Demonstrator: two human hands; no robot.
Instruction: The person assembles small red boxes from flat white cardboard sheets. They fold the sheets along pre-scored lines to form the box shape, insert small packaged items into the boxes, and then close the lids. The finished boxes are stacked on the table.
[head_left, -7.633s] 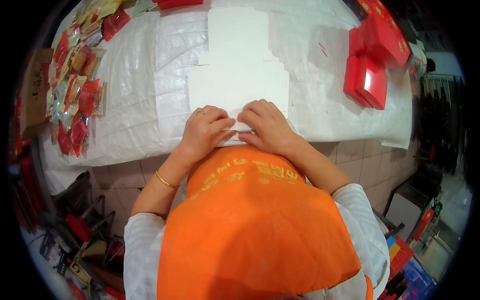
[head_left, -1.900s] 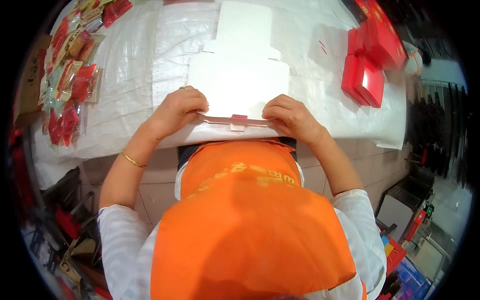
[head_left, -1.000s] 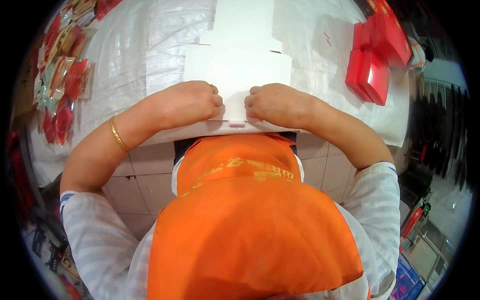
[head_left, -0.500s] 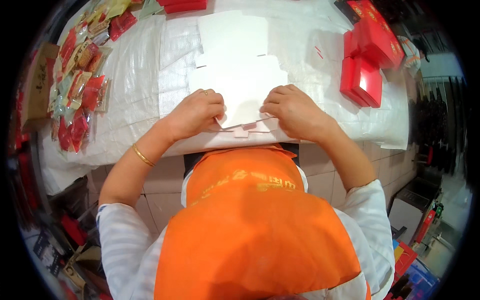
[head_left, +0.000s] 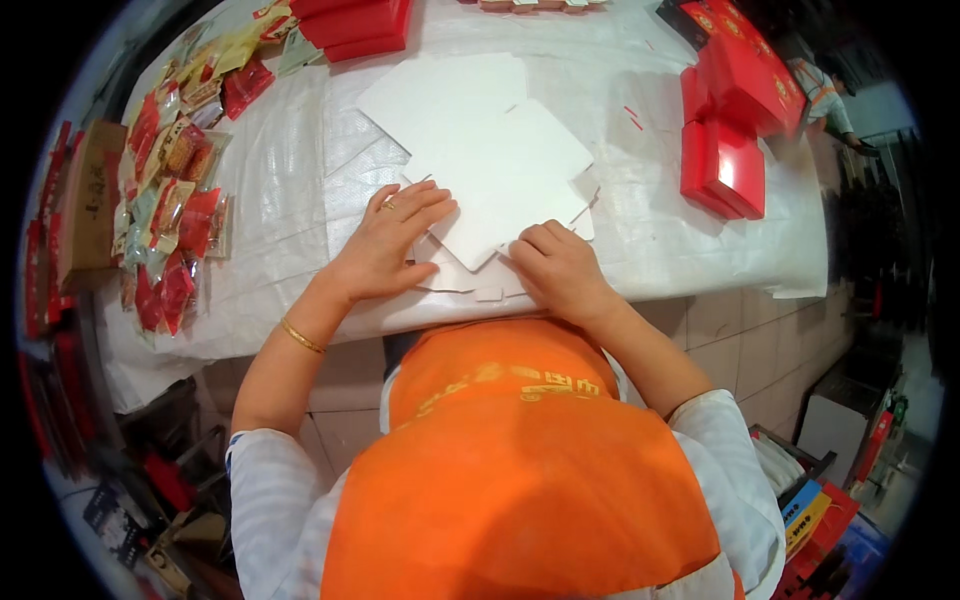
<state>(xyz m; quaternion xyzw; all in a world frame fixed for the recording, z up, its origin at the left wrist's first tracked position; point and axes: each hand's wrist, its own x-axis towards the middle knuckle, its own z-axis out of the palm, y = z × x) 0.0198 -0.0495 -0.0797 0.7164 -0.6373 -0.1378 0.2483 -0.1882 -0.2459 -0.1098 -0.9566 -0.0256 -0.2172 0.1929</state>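
A flat white cardboard box blank (head_left: 490,165) lies turned at an angle on the white woven table cover (head_left: 300,190). My left hand (head_left: 390,245) rests flat on the blank's near left flap, fingers spread. My right hand (head_left: 560,270) presses with bent fingers on the blank's near edge, beside small folded tabs (head_left: 470,280). Neither hand lifts the cardboard. My orange vest fills the lower part of the view.
Red boxes (head_left: 725,110) are stacked at the right of the table, more red boxes (head_left: 355,25) at the far edge. Several red and yellow snack packets (head_left: 170,200) lie along the left side beside a brown carton (head_left: 90,195). Tiled floor lies below.
The blank has been turned to lie diagonally and moved away from the table edge. My left hand has opened flat on it; my right hand stays on the near edge.
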